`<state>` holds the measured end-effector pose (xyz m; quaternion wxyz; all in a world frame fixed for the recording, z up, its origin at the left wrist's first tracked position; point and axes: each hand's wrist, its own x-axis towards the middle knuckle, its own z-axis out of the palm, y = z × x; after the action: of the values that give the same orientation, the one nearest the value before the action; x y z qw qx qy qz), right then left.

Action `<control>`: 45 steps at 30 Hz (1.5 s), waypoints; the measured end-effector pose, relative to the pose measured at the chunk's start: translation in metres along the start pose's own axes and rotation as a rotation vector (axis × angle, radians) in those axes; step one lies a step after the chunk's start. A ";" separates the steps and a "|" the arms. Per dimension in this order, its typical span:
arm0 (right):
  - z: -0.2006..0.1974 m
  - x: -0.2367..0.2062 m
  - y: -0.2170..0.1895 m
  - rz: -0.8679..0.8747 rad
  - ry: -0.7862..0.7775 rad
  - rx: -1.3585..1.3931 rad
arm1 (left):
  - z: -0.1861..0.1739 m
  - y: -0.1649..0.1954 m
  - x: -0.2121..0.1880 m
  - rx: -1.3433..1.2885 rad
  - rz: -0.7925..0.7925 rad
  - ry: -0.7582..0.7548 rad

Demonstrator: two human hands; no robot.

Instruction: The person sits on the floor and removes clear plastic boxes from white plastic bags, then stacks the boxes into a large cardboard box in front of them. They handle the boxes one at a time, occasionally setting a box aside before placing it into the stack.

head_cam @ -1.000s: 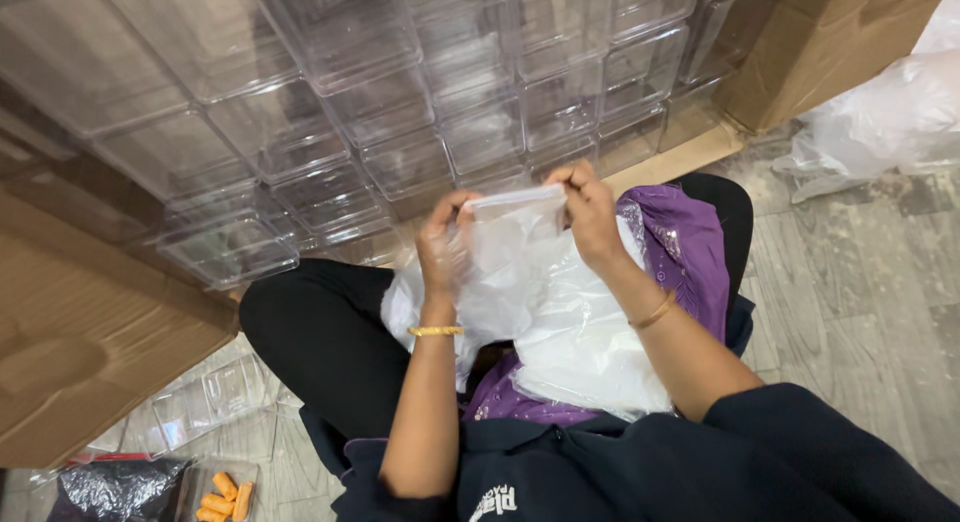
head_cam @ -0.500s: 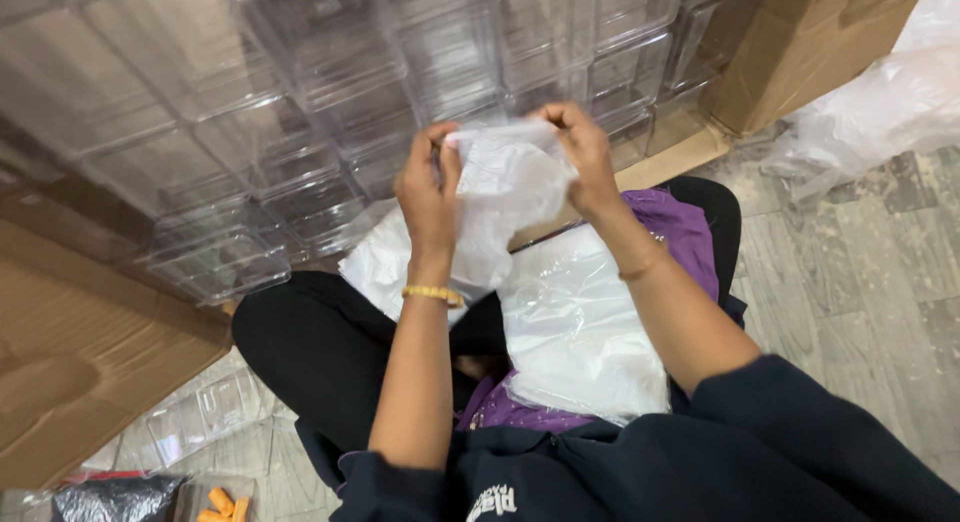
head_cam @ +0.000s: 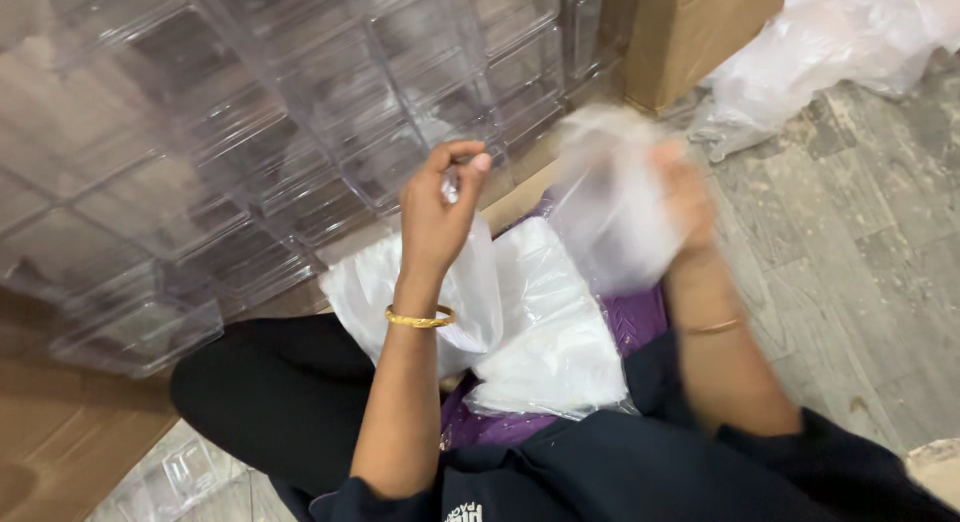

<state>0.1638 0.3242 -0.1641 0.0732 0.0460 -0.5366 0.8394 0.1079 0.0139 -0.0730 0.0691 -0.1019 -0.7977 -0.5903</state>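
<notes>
At the frame's centre, the left hand (head_cam: 437,214) is pinching a small clear scrap (head_cam: 451,187), while the blurred right hand (head_cam: 683,197) is gripping a plastic bag (head_cam: 610,217) right of centre; holding it steady over the lap stack (head_cam: 545,327) seems wise.

Dark navy sleeves pushed up, black trousers, a gold bangle (head_cam: 421,318) on the left wrist, a thinner bracelet (head_cam: 714,327) on the right.
</notes>
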 end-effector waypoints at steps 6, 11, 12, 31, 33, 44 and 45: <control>-0.210 0.086 -0.070 -0.309 0.947 0.079 | -0.001 -0.011 -0.002 -0.006 -0.162 0.059; -0.227 0.142 -0.081 -0.285 0.831 0.003 | -0.001 -0.011 -0.001 0.013 -0.217 0.097; -0.206 0.145 -0.081 -0.228 0.790 -0.018 | -0.002 -0.010 -0.001 -0.015 -0.196 0.105; 0.187 0.028 0.014 0.396 -0.243 -0.076 | -0.062 -0.011 -0.026 -0.553 -0.243 -0.096; 0.188 0.030 0.013 0.363 -0.232 -0.080 | -0.066 -0.016 -0.029 -0.617 -0.304 -0.058; 0.228 0.037 -0.021 -0.090 -0.178 -0.624 | -0.077 -0.022 -0.025 -0.615 -0.116 0.070; 0.233 0.040 -0.022 -0.063 -0.174 -0.520 | -0.078 -0.022 -0.024 -0.629 -0.136 0.049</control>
<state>0.1277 0.1251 -0.0405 0.0625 0.1142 -0.7366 0.6637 0.1245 -0.0691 -0.0760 0.0137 -0.0506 -0.5793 -0.8134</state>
